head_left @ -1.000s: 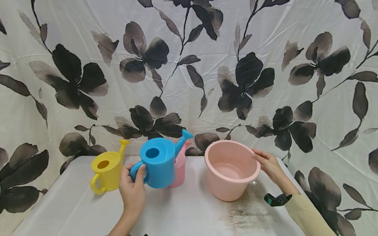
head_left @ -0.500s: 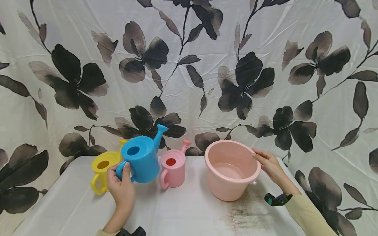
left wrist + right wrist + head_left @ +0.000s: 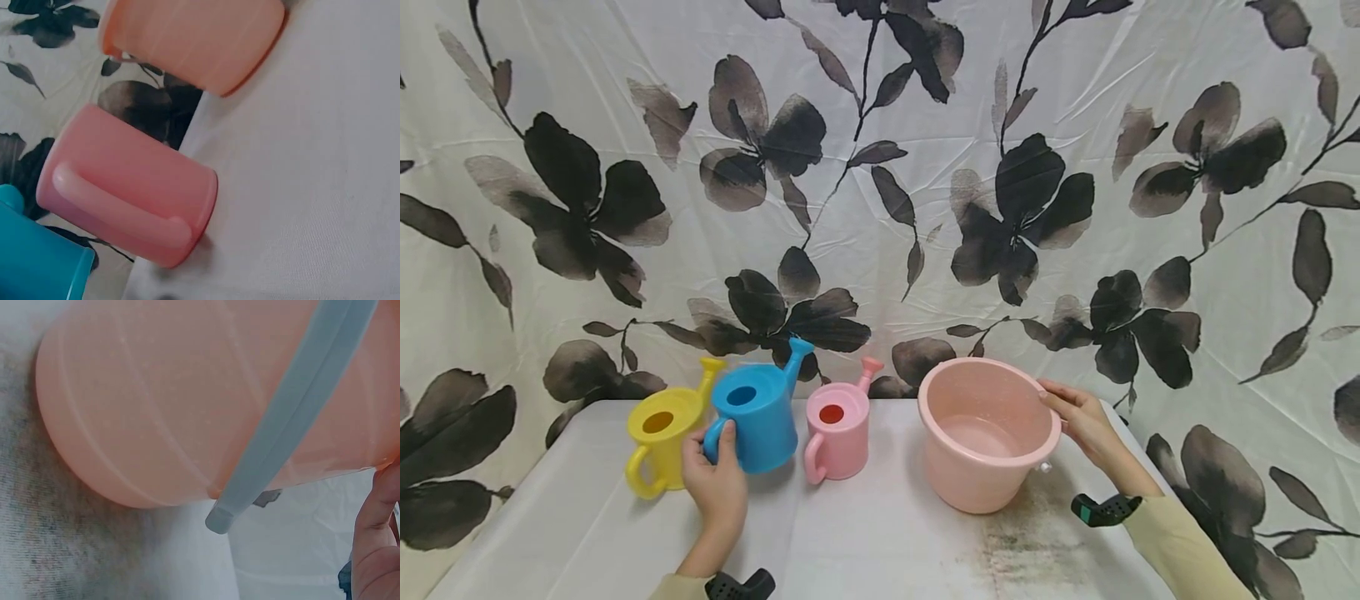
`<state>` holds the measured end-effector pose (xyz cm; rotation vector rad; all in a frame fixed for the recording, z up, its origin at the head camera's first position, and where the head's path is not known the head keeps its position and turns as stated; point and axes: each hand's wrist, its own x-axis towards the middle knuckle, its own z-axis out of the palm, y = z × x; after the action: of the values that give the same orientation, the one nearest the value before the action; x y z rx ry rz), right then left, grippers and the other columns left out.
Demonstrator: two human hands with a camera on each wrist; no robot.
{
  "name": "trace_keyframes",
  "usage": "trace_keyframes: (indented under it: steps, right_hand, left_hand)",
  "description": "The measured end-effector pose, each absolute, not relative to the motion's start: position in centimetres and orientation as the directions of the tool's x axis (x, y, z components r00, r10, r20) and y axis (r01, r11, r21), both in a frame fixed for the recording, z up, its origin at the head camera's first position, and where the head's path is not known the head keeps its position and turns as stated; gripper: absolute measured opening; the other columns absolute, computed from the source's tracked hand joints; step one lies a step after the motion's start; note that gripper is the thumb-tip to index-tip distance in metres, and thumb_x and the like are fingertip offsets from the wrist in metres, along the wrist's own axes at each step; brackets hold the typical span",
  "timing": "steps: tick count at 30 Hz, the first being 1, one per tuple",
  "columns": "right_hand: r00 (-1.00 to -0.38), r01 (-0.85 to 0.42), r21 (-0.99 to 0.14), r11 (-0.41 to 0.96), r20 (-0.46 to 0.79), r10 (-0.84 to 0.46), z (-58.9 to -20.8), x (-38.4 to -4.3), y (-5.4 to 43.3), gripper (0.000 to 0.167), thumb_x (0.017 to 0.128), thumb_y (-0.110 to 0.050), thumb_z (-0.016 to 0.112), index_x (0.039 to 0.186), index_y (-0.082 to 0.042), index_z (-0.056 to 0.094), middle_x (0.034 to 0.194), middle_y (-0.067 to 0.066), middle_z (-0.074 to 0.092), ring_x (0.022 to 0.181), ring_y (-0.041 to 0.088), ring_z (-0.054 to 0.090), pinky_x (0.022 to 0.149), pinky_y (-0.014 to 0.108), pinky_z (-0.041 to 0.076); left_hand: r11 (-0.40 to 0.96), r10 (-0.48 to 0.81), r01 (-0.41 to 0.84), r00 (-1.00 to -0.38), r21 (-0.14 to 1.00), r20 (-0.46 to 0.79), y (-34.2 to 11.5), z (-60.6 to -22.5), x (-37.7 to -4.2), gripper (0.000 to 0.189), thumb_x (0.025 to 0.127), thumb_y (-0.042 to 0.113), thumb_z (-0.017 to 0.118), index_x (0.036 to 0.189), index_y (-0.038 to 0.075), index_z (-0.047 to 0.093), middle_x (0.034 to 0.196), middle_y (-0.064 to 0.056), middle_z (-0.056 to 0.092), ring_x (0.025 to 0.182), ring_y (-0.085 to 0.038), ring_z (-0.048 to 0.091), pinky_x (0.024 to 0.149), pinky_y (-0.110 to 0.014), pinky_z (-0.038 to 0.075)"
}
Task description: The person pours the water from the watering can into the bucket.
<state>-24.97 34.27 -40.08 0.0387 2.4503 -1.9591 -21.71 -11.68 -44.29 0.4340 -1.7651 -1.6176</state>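
My left hand (image 3: 718, 483) grips the handle of a blue watering can (image 3: 760, 429), thumb on top, with the spout aimed to the back right. The can is low over the table; whether its base touches is not clear. Left of it stands a yellow watering can (image 3: 673, 433), and to its right a pink watering can (image 3: 842, 437), seen large in the left wrist view. My right hand (image 3: 1086, 421) holds the right rim of a pale pink bucket (image 3: 977, 487); its thumb is hidden in the head view. The bucket's grey handle (image 3: 294, 412) hangs down its side.
A white cloth covers the table (image 3: 865, 542). A dark stain (image 3: 1037, 546) marks it in front of the bucket. Behind hangs a floral curtain (image 3: 880, 208), close to the table's far edge. Both wrists wear black bands.
My left hand has carried the blue watering can left, from in front of the pink can to between the yellow and pink ones, then lowered it. The right hand and bucket have stayed put.
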Motion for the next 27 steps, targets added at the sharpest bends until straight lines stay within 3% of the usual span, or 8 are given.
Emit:
trace_keyframes:
  steps: [4,10,21,27]
  right_hand:
    - [-0.999,0.03,-0.972,0.234,-0.025,0.022,-40.2,-24.9,34.3,0.062,0.098,-0.028,0.055,0.144,0.008,0.033,0.125,-0.003,0.056,0.093,-0.011,0.058,0.08,0.016,0.052]
    - [-0.999,0.024,-0.971,0.238,-0.018,0.026,-40.1,-25.0,34.4,0.061,0.099,-0.029,0.054,0.144,0.007,0.033,0.132,0.004,0.054,0.094,-0.01,0.058,0.081,0.017,0.052]
    - [-1.0,0.019,-0.97,0.243,-0.013,0.024,-40.1,-24.9,34.3,0.061,0.099,-0.029,0.054,0.143,0.008,0.035,0.123,-0.002,0.058,0.094,-0.009,0.059,0.08,0.017,0.052]
    - [-0.999,0.032,-0.962,0.27,-0.025,0.027,-40.1,-25.0,34.5,0.063,0.098,-0.032,0.054,0.143,0.007,0.035,0.135,0.011,0.053,0.094,-0.01,0.058,0.081,0.016,0.052]
  left_hand:
    - [0.167,-0.662,0.186,-0.707,0.968,0.25,-11.6,-45.1,-22.4,0.045,0.098,0.038,0.051,0.121,-0.001,0.046,0.103,0.014,0.047,0.105,-0.004,0.044,0.107,-0.043,0.041]
    - [0.146,-0.676,0.145,-0.708,0.979,0.206,-11.2,-45.6,-23.4,0.051,0.098,0.041,0.05,0.124,-0.002,0.044,0.114,-0.004,0.05,0.111,-0.014,0.043,0.107,-0.048,0.039]
    - [0.109,-0.67,0.1,-0.727,0.989,0.147,-11.2,-47.3,-23.7,0.049,0.099,0.038,0.048,0.124,-0.003,0.042,0.123,-0.016,0.049,0.121,-0.027,0.044,0.109,-0.052,0.036]
    - [0.125,-0.648,0.085,-0.748,0.988,0.146,-11.1,-48.1,-23.4,0.049,0.1,0.04,0.046,0.126,-0.002,0.041,0.124,-0.019,0.049,0.123,-0.029,0.042,0.108,-0.055,0.035]
